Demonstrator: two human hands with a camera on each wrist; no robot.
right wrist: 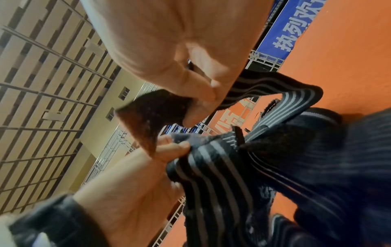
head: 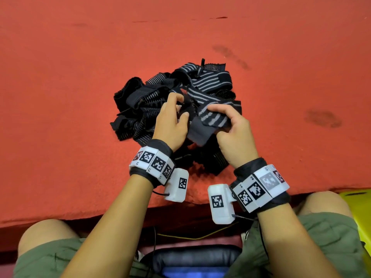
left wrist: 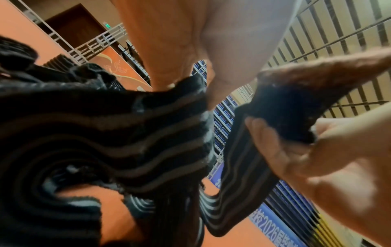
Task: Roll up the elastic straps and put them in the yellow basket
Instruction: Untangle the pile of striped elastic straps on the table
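Red felt, matted and stained in a few dark patches, covers the surface [head: 80,77] in front of me. On it lies a tangled heap of elastic straps [head: 160,93] — black ribbed webbing with thin grey lengthwise stripes, some ends frayed, some edges pinked in a zigzag.

My left hand [head: 170,121] has its fingers curled into the near side of the heap, thumb and fingertips pinching a dark, fuzzy strap end. My right hand [head: 232,127] grips one striped strap [head: 212,119] lifted just off the pile, with the thumb on top and the fingers folded beneath, so the band bends over them in a soft fold. In the left wrist view the same strap [left wrist: 127,133] bulges in wavy ridges; its stripes run in curves, and a coarse, hook-and-loop-like patch [left wrist: 296,108] sits between the fingers. The right wrist view shows that rough patch [right wrist: 152,113] pinched at its corner.

The yellow basket [head: 359,213] shows only as a smooth plastic edge at the far right — below the surface's edge, beside my right knee, well apart from the straps.
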